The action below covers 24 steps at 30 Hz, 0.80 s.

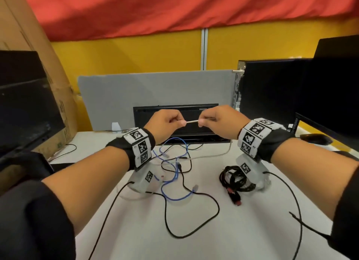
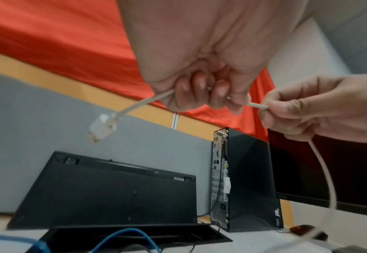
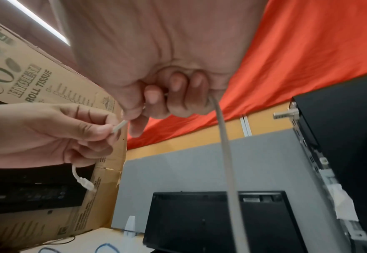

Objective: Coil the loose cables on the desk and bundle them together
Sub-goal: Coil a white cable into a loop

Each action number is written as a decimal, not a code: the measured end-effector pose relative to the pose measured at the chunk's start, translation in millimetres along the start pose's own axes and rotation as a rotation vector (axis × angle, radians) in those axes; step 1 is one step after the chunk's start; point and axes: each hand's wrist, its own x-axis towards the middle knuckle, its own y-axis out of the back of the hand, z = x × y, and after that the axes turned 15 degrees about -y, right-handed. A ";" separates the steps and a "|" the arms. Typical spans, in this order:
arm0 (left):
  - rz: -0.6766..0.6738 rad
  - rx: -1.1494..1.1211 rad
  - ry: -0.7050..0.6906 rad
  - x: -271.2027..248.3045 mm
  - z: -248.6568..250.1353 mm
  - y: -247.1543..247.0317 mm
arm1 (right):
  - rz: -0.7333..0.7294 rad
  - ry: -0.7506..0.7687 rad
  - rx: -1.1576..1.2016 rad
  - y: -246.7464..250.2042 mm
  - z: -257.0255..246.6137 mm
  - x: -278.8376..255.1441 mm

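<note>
Both hands were above the surface (image 1: 242, 221). The left hand (image 1: 165, 124) and the right hand (image 1: 219, 120) pinched the white cable (image 1: 192, 121) with curled fingers.

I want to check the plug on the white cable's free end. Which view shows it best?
The left wrist view: the plug hangs large below the left hand, though blurred. The right wrist view shows it smaller; in the head view that hand hides it.

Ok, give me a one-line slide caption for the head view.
Both hands, left hand and right hand, pinch a short stretch of white cable above the desk, with blue cable and black cables loose below.
</note>
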 end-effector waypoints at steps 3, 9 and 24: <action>0.044 0.020 0.016 5.1 -6.2 11.3 | 0.054 -0.005 -0.038 13.2 6.0 1.3; 0.075 0.129 0.097 -3.8 -30.1 27.5 | 0.142 -0.077 -0.068 32.8 35.5 -4.1; 0.006 0.496 0.347 -7.9 -33.2 53.0 | 0.262 -0.147 -0.197 52.9 62.9 -7.5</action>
